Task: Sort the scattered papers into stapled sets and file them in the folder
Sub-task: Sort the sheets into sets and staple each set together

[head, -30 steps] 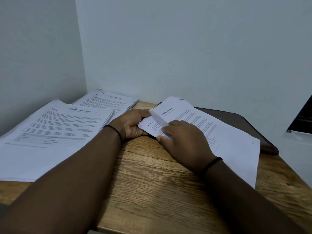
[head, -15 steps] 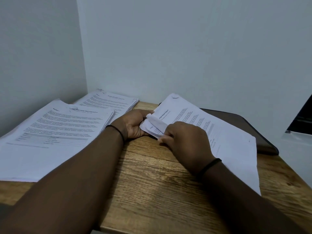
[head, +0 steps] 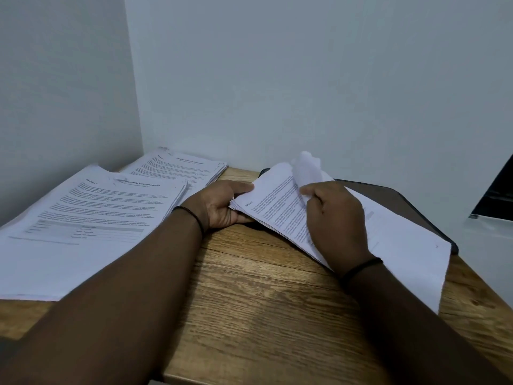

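A stack of printed papers [head: 394, 245] lies on the right of the wooden table, partly over a dark brown folder [head: 388, 195]. My left hand [head: 222, 207] grips the stack's near left corner, thumb on top. My right hand [head: 336, 218] pinches the top sheets [head: 305, 168] and holds them curled upward, which exposes a page headed "Section 4". Two other paper piles sit to the left: a large one [head: 83, 223] at the table's left side and a smaller one [head: 180, 168] in the back corner.
The wooden table [head: 263, 301] stands in a corner between two pale walls. A dark object [head: 497, 195] shows at the right edge, beyond the table. Bare wood lies between my forearms near the front edge.
My right hand has lifted the top sheets from flat to curled up and back, uncovering a lower page. My left hand still holds the stack's corner.
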